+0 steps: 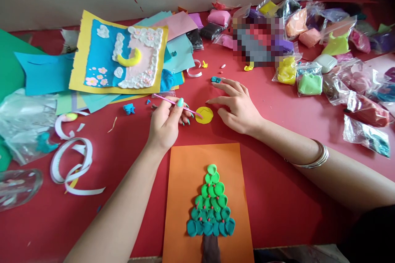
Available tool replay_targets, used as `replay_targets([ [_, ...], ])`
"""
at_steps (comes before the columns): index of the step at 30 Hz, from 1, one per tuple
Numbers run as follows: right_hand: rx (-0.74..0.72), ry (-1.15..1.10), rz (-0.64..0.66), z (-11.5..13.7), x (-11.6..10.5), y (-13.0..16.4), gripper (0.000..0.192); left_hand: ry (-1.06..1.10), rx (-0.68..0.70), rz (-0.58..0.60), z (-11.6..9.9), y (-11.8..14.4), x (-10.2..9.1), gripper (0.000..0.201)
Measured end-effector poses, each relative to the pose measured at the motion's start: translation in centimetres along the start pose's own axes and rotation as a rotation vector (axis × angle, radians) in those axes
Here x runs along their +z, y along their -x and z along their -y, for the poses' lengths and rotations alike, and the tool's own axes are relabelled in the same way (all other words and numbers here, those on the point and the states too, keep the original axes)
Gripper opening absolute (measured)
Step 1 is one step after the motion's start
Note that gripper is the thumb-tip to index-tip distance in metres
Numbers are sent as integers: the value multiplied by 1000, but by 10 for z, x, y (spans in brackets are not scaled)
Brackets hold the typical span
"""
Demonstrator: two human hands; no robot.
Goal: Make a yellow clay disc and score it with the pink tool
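The left hand (166,121) pinches a thin pink tool (177,105) between thumb and fingers, its tip on the edge of the flat yellow clay disc (204,115) at frame centre. The right hand (237,104) rests beside the disc with fingers spread on the red table (277,181), probably to steady it. Below, the clay tree's (211,209) trunk is cut off by the frame edge. One patch among the upper-right clay bags (308,82) is blurred out.

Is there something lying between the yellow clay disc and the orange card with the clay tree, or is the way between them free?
Nothing visible lies between them. The yellow clay disc sits on bare red table just above the orange card. The left hand holds a pink stick whose tip touches the disc; the right hand rests beside it.
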State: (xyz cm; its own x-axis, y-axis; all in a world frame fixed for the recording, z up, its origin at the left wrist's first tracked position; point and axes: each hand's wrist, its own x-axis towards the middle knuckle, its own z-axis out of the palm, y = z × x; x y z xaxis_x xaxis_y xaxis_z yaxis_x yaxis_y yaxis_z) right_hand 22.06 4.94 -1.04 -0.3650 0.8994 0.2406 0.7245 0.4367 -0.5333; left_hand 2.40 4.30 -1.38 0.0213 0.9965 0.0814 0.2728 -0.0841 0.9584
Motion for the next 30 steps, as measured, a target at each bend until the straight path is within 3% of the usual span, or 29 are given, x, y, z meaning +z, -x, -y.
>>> replay_targets([
  [30,16,1,9,1,0,0,40,-55,43,13,4,-5,1,29],
])
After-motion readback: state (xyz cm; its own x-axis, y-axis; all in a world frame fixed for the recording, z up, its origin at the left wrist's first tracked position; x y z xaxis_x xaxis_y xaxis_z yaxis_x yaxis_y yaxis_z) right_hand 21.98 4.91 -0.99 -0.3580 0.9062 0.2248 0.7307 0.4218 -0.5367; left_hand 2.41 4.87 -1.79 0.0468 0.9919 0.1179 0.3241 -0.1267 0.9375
